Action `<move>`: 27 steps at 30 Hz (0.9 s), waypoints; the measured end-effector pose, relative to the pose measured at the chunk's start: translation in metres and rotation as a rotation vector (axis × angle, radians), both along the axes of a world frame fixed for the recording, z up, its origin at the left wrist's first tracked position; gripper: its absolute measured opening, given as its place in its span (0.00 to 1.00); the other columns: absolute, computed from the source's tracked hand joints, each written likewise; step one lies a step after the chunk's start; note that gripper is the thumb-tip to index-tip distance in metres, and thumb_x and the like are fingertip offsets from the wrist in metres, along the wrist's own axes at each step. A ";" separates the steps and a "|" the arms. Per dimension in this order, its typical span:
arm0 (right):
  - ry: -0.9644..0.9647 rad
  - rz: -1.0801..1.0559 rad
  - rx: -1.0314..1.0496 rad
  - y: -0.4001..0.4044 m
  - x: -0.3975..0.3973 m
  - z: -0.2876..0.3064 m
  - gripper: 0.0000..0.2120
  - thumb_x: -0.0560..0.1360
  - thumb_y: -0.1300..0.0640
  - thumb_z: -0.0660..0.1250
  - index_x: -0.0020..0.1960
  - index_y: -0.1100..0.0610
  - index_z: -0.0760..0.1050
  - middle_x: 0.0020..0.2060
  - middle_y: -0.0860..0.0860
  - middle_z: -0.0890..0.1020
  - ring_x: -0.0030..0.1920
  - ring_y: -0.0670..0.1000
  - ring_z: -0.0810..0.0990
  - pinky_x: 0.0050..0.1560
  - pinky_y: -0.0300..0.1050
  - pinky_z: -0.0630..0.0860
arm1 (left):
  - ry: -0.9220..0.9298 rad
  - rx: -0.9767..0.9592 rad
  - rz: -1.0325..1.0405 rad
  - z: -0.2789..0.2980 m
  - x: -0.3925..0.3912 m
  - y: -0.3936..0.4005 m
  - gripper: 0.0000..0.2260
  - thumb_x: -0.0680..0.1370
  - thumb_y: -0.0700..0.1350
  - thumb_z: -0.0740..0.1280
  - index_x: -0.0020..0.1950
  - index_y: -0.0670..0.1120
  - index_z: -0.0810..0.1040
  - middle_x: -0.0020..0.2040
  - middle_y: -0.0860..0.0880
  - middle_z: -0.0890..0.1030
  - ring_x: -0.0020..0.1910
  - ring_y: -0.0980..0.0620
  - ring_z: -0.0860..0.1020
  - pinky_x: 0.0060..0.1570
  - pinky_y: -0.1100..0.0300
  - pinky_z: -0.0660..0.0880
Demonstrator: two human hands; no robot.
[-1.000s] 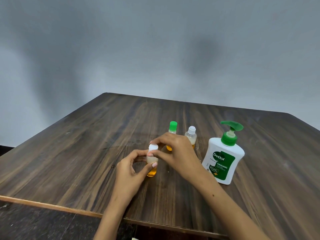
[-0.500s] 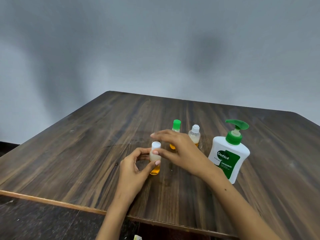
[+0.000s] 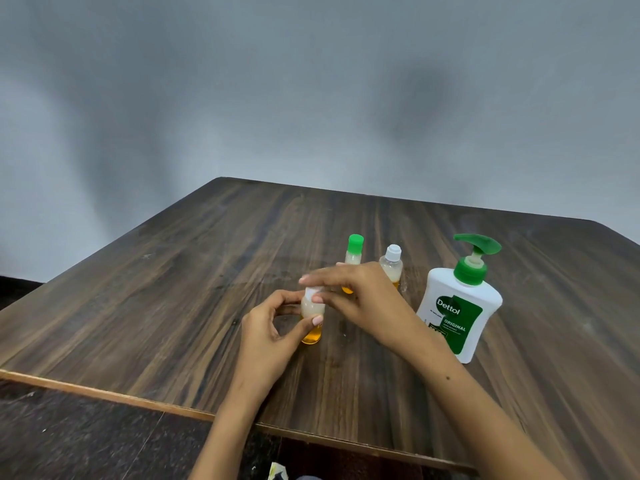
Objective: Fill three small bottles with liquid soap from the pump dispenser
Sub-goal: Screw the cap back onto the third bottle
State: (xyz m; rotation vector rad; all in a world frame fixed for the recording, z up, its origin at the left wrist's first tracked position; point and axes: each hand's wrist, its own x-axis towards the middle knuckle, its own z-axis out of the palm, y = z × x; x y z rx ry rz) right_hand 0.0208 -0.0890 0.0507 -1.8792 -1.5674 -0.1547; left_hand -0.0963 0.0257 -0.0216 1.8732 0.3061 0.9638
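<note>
A small clear bottle (image 3: pixel 312 327) with orange soap at its bottom stands on the dark wooden table (image 3: pixel 173 306). My left hand (image 3: pixel 273 336) pinches its body between thumb and fingers. My right hand (image 3: pixel 360 297) pinches its white cap (image 3: pixel 313 292) from above. Behind them stand a green-capped small bottle (image 3: pixel 354 251) and a white-capped small bottle (image 3: pixel 392 265), both holding some soap. The white pump dispenser (image 3: pixel 460 306) with a green pump head stands upright to the right of my right wrist.
The table's near edge (image 3: pixel 104 396) runs along the bottom left, with dark floor below. A grey wall rises behind the far edge. A small white and yellow scrap (image 3: pixel 277 472) shows at the bottom edge.
My right fingers have shifted around the white cap while my left hand keeps its hold on the bottle. The camera has drifted a little; the other bottles and dispenser stay put.
</note>
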 end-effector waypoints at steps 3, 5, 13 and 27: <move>-0.045 -0.124 0.073 0.003 -0.002 0.001 0.12 0.70 0.50 0.75 0.49 0.55 0.83 0.44 0.47 0.85 0.44 0.42 0.80 0.46 0.32 0.74 | -0.003 -0.004 0.013 0.001 -0.001 -0.002 0.12 0.70 0.41 0.77 0.50 0.50 0.81 0.46 0.59 0.84 0.48 0.63 0.81 0.50 0.69 0.75; -0.015 -0.086 0.068 0.002 -0.001 0.001 0.14 0.72 0.50 0.74 0.56 0.54 0.82 0.53 0.47 0.84 0.53 0.43 0.80 0.53 0.35 0.75 | -0.003 -0.010 0.018 0.002 -0.001 -0.002 0.12 0.70 0.41 0.77 0.49 0.52 0.80 0.47 0.61 0.83 0.48 0.63 0.81 0.50 0.71 0.75; -0.002 -0.104 -0.010 0.003 -0.005 0.003 0.13 0.72 0.55 0.75 0.56 0.52 0.82 0.50 0.47 0.85 0.50 0.43 0.82 0.53 0.40 0.77 | 0.015 -0.011 0.000 0.001 0.000 -0.001 0.13 0.70 0.44 0.77 0.54 0.48 0.82 0.48 0.57 0.85 0.50 0.61 0.82 0.52 0.66 0.76; 0.166 -0.128 0.082 0.004 -0.007 -0.004 0.09 0.72 0.59 0.74 0.53 0.55 0.84 0.48 0.48 0.86 0.48 0.39 0.81 0.49 0.24 0.72 | 0.013 0.123 0.026 0.002 0.002 0.002 0.17 0.68 0.54 0.74 0.55 0.51 0.83 0.48 0.58 0.84 0.50 0.63 0.80 0.49 0.75 0.72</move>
